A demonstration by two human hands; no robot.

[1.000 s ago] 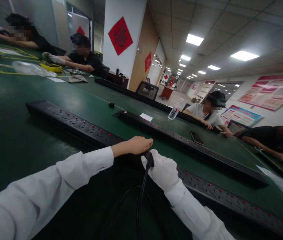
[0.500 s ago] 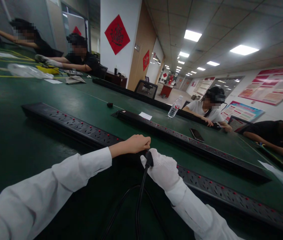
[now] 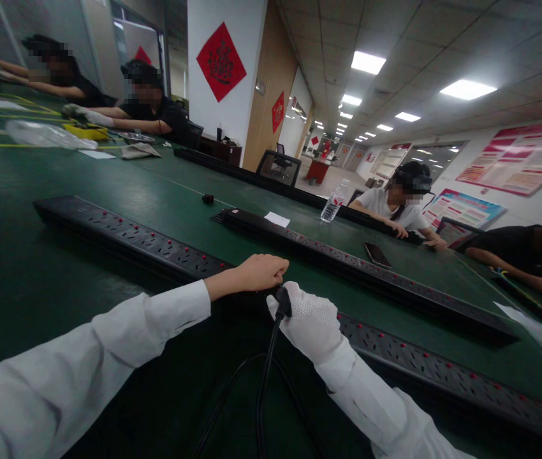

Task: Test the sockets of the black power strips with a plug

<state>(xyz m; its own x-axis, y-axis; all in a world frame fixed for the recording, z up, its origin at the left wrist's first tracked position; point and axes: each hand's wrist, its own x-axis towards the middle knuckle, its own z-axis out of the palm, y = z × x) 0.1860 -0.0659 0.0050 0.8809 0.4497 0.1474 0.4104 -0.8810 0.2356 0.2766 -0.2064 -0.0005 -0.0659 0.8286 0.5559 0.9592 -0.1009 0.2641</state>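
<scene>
In a white glove with a dotted palm, my right hand (image 3: 310, 319) is closed around a black plug (image 3: 283, 303). The plug's black cable (image 3: 265, 376) hangs down and loops below. My left hand (image 3: 259, 273), bare, is closed with its fingers curled, close beside the plug and over the near power strip (image 3: 156, 245). What its fingers hold, if anything, is hidden. That long black strip, with slots and red dots, runs under both hands from the left to the lower right.
A second black strip (image 3: 347, 262) lies behind, with a paper slip (image 3: 277, 219), a phone (image 3: 377, 255) and a bottle (image 3: 334, 203) near it. A small black piece (image 3: 208, 199) sits on the green table (image 3: 122, 178). Several people work around the table.
The view has shifted slightly. Both hands keep nearly the same place and hold beside the plug. At the far left, a person's arms have moved.
</scene>
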